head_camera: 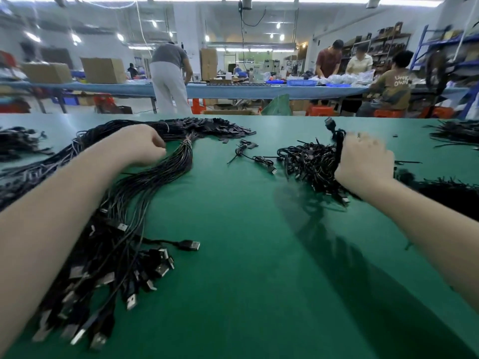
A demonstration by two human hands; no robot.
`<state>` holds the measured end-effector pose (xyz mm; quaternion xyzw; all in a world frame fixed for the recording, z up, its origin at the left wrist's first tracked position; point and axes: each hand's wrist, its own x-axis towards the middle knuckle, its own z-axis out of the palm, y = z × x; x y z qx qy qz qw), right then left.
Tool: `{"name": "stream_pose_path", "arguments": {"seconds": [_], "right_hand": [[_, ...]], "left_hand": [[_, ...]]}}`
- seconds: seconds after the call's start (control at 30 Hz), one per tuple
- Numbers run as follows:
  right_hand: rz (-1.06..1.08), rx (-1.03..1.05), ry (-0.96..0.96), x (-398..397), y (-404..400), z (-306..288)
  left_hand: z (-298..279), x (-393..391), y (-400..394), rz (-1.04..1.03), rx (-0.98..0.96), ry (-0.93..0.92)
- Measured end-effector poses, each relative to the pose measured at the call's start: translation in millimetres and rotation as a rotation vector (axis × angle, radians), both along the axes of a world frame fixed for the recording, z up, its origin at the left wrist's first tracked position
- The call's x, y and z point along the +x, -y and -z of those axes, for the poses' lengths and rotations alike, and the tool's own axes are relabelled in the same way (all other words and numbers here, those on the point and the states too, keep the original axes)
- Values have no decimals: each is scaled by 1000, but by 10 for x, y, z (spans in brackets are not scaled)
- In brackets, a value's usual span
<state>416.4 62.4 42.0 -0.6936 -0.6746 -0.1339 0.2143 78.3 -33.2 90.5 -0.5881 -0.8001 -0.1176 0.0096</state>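
A long bundle of black USB cables (145, 182) runs across the left half of the green table (246, 255), its metal plugs fanned out near me. My left hand (137, 145) rests on this bundle with fingers curled at the cables; what they pinch is hidden. My right hand (365, 161) grips a coiled black cable (337, 141) whose plug sticks up above my fist. It hovers over a heap of coiled, tied cables (311, 164).
One tied cable (255, 159) lies alone between the two piles. More black cable piles lie at the far left (20, 141), far right (456, 133) and right edge (445, 187). Several people work at a long bench (233, 89) beyond the table.
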Motion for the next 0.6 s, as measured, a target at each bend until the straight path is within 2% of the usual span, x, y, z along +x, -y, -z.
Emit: {"name": "stream_pose_path", "arguments": {"seconds": [0.1, 0.2, 0.33, 0.6], "right_hand": [[-79, 42, -100, -227, 170, 343], [-214, -22, 50, -311, 225, 742], [-282, -112, -9, -260, 102, 811], [-59, 95, 69, -140, 56, 771]], "left_hand": [[219, -387, -188, -135, -230, -260], [456, -602, -242, -113, -404, -358], [558, -838, -323, -121, -225, -324], [833, -783, -542, -146, -94, -423]]}}
